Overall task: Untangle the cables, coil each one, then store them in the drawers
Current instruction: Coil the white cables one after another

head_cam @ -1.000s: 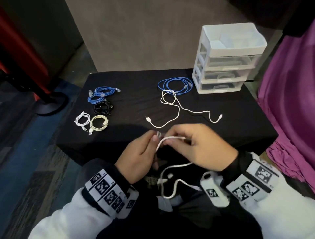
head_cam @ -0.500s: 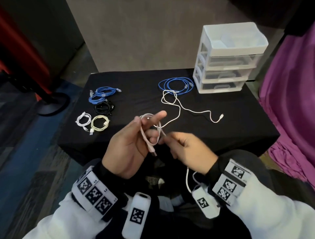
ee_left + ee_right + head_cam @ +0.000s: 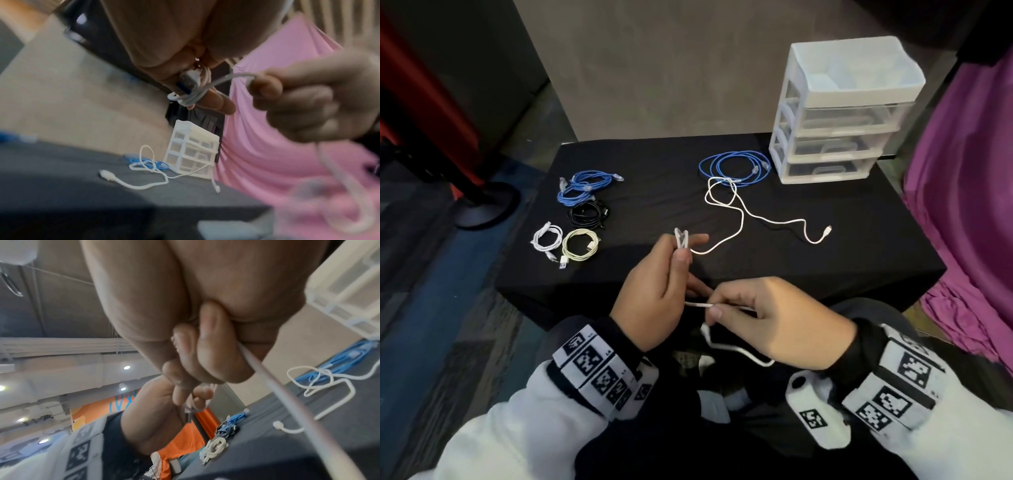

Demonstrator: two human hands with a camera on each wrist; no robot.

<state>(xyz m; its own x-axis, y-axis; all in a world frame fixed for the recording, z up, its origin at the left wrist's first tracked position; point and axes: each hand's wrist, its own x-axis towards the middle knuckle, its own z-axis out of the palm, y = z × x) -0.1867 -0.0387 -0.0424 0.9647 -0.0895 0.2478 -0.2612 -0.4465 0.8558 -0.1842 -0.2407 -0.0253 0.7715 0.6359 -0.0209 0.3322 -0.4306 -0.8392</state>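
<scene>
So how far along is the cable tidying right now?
Partly done. Four coiled cables lie at the table's left side. In hand: the left hand holds loops of a white cable round its fingers while the right hand pinches the loose length. Left: a loose white cable and a looped blue cable near the drawer unit; no cable shows in the drawers.

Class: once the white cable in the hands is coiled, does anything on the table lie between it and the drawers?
Yes. A loose white cable and a blue cable lie before the drawers, all shut.
</scene>
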